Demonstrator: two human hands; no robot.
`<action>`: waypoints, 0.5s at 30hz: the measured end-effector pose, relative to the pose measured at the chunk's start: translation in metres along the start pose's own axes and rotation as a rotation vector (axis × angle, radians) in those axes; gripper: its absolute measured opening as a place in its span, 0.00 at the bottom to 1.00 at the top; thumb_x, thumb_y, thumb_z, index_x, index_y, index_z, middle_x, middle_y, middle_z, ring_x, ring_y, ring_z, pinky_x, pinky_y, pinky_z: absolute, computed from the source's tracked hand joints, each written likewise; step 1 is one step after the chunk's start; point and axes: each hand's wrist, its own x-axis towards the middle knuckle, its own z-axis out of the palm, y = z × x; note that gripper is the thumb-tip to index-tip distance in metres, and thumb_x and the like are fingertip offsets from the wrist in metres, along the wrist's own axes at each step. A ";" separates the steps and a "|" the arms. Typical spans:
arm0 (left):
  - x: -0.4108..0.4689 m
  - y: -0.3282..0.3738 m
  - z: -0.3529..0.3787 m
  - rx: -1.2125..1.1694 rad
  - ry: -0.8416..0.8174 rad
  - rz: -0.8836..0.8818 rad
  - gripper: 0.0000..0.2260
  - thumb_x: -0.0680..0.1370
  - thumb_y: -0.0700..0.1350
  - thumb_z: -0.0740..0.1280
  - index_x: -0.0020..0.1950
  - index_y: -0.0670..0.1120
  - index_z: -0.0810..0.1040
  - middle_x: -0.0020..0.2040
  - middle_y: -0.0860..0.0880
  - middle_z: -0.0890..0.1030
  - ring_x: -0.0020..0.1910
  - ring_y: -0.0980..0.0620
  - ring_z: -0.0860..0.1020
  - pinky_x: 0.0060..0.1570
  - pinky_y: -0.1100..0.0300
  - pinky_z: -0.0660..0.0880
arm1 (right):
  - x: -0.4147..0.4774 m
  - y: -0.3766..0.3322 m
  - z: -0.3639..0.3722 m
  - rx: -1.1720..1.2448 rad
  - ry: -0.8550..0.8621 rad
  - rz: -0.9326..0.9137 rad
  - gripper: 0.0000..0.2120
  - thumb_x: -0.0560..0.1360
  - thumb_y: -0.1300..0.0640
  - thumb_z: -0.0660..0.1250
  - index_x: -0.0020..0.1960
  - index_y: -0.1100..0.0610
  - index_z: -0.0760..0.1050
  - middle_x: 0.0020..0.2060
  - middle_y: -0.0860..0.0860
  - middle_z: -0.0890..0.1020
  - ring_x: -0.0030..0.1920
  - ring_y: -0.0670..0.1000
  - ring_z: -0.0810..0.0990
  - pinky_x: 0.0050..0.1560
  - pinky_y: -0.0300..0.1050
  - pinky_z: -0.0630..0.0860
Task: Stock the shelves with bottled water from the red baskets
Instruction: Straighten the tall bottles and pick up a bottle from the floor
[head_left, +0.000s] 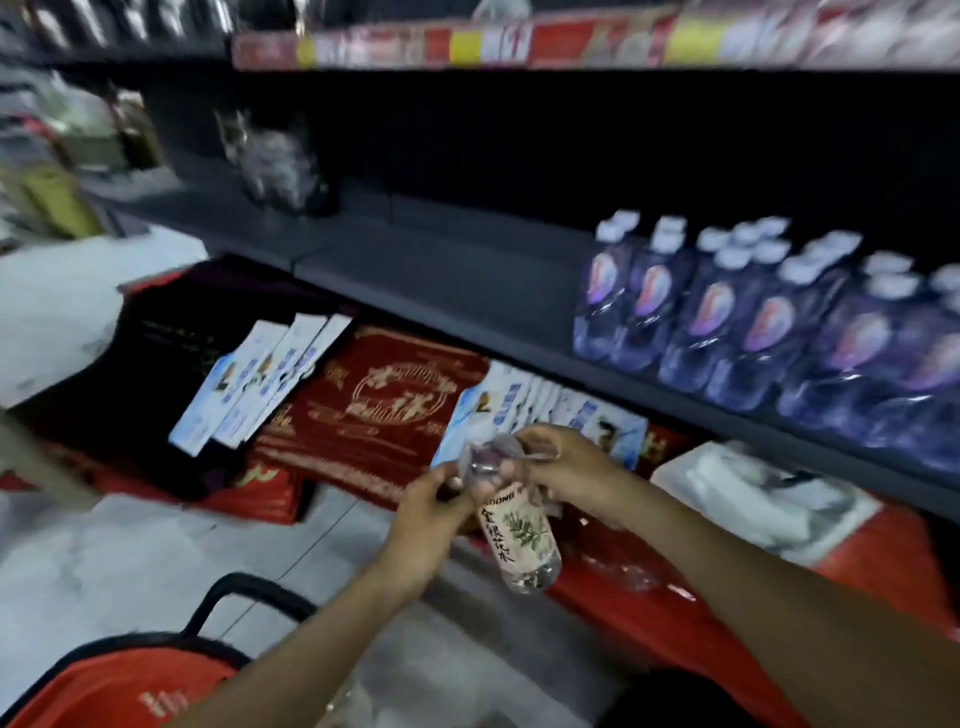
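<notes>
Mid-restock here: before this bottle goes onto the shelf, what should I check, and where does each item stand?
1. Grip on bottle: ok; left hand and right hand both hold it near the top.
2. Bottle upright: not ok; it is tilted, base toward lower right.
3. Top free of clear wrap: not ok; wrap is bunched there.
4. Shelf space: ok; it is bare to the left of the water bottles.
5. Seal intact: cannot tell; the top is hidden.

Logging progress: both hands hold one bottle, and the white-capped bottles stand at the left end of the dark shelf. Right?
Wrong side. The head view shows the white-capped bottles at the right end of the dark shelf, not the left. The left hand and right hand do hold one bottle.
</notes>
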 end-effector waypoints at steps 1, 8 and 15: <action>-0.002 0.024 0.007 0.001 -0.034 0.037 0.19 0.70 0.50 0.74 0.56 0.42 0.81 0.52 0.41 0.85 0.54 0.43 0.83 0.57 0.44 0.78 | -0.015 -0.017 -0.012 0.049 0.043 -0.033 0.07 0.73 0.55 0.75 0.49 0.52 0.79 0.47 0.49 0.85 0.47 0.47 0.83 0.44 0.40 0.78; -0.030 0.159 0.058 0.038 -0.360 0.234 0.30 0.66 0.37 0.77 0.67 0.45 0.75 0.57 0.41 0.83 0.55 0.45 0.81 0.52 0.53 0.80 | -0.114 -0.120 -0.086 0.173 0.305 -0.217 0.03 0.76 0.58 0.71 0.45 0.56 0.77 0.40 0.55 0.81 0.41 0.47 0.79 0.43 0.42 0.76; -0.057 0.254 0.113 -0.027 -0.395 0.338 0.27 0.68 0.35 0.75 0.65 0.49 0.77 0.54 0.42 0.85 0.52 0.41 0.84 0.49 0.42 0.80 | -0.179 -0.190 -0.154 0.103 0.390 -0.277 0.12 0.75 0.55 0.72 0.57 0.56 0.77 0.45 0.51 0.83 0.43 0.45 0.82 0.41 0.43 0.79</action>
